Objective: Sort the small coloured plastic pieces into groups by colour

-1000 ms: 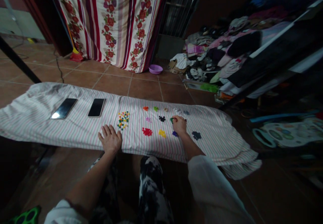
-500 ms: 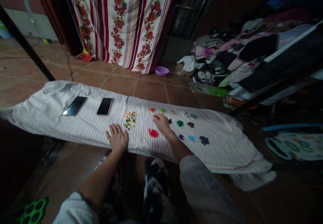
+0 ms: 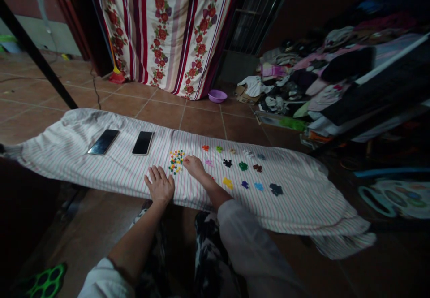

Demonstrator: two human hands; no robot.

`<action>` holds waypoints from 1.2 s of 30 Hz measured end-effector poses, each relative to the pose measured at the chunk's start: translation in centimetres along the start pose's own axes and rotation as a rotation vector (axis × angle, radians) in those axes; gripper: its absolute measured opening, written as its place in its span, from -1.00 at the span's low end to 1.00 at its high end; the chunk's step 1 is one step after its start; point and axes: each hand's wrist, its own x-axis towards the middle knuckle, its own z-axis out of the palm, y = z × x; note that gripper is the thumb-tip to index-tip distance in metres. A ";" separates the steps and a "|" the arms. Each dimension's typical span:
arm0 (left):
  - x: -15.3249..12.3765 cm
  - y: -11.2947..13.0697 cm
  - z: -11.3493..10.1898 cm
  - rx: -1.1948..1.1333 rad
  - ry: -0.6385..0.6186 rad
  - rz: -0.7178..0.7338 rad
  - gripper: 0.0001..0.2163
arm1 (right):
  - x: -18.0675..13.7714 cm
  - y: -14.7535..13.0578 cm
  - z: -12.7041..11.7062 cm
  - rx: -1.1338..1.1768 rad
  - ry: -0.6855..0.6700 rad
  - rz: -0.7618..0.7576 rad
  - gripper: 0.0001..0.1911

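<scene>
My left hand (image 3: 159,185) lies flat with fingers spread on the striped cloth (image 3: 127,168), close to the near edge. My right hand (image 3: 195,167) is closed in a pinch at the right side of a mixed pile of small coloured pieces (image 3: 176,161) in yellow, green and orange. Anything between its fingertips is too small to make out. Sorted piles lie to the right, among them orange pieces (image 3: 205,148), pink pieces (image 3: 208,163), black pieces (image 3: 227,163), dark green pieces (image 3: 242,166) and yellow pieces (image 3: 227,183). My right wrist mostly hides the red pile.
Two phones (image 3: 103,142) lie on the cloth at the left. Farther right are brown pieces (image 3: 257,168), light blue pieces (image 3: 258,186) and dark grey pieces (image 3: 276,189). Beyond the cloth, a purple bowl (image 3: 217,96) stands on the tiled floor near heaped clothes (image 3: 285,83).
My right hand has moved left from the pink pile to the mixed pile, uncovering the yellow and black piles and covering the red one. My left hand stays flat on the cloth.
</scene>
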 end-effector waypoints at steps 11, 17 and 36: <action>-0.1 0.1 -0.2 0.016 -0.002 0.006 -0.41 | 0.4 -1.0 0.9 -0.083 -0.032 0.069 -0.82; 0.0 0.0 0.2 0.038 0.012 0.004 -0.41 | 0.3 -1.0 1.0 -0.097 -0.033 0.080 -0.75; -0.1 0.2 -0.6 -0.011 -0.011 -0.001 -0.41 | -0.8 0.6 -0.2 0.015 0.072 0.035 -0.72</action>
